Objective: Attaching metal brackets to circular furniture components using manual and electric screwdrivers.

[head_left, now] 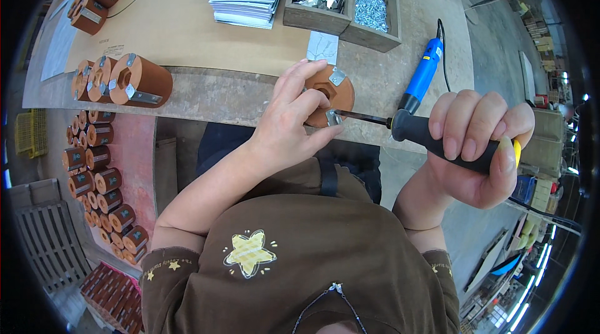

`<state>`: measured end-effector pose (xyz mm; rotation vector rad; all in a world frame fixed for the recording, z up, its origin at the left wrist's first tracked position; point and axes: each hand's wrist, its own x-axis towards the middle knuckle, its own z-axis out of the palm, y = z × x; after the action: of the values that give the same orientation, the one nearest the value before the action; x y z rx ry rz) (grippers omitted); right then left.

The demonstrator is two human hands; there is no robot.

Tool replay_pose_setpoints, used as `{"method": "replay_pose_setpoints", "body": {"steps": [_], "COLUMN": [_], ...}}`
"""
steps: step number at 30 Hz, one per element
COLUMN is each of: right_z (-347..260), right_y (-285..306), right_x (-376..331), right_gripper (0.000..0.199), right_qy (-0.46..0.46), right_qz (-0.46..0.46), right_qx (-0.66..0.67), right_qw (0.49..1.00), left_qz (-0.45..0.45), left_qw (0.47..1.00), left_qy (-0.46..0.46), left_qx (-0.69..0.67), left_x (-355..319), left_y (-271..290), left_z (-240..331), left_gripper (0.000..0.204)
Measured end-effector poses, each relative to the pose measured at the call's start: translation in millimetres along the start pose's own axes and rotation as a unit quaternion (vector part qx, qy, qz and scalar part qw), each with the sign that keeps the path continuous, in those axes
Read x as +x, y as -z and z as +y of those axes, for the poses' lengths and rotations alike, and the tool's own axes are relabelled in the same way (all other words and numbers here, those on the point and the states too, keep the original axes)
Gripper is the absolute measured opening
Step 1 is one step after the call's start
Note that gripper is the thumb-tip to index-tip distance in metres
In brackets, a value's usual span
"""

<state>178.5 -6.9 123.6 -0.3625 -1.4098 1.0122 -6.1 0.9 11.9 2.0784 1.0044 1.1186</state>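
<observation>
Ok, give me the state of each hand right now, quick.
Left hand: closed on the brown cylinder with metal brackets, steadying it at the bench edge.
Right hand: closed around the black-handled screwdriver, tip at a bracket.

We see a brown cylinder (326, 93) with a hexagonal hole in its round end face and small silver metal brackets at the rim, lying on its side at the near edge of the desk (237, 93). We also see a screwdriver (431, 136) with a black handle and yellow butt, held roughly level, its thin dark shaft pointing left with the tip at the lower bracket on the cylinder's face.
</observation>
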Motion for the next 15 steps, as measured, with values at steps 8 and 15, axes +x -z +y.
{"method": "replay_pose_setpoints", "body": {"steps": [8,15], "right_z": [4.7,3.6], "right_y": [-4.8,-4.5], "right_x": [2.2,6.4], "right_gripper": [0.014,0.014], "right_qy": [-0.012,-0.019], "right_qz": [-0.004,-0.019], "right_qx": [0.012,0.003], "right_qw": [1.0,1.0], "left_qz": [-0.004,-0.013], "left_qw": [1.0,1.0], "left_qy": [-0.015,-0.025], "left_qx": [0.008,-0.001], "left_x": [-0.3,2.0], "left_y": [0.2,0.3], "left_z": [-2.2,-1.8], "left_gripper": [0.027,0.027]}}
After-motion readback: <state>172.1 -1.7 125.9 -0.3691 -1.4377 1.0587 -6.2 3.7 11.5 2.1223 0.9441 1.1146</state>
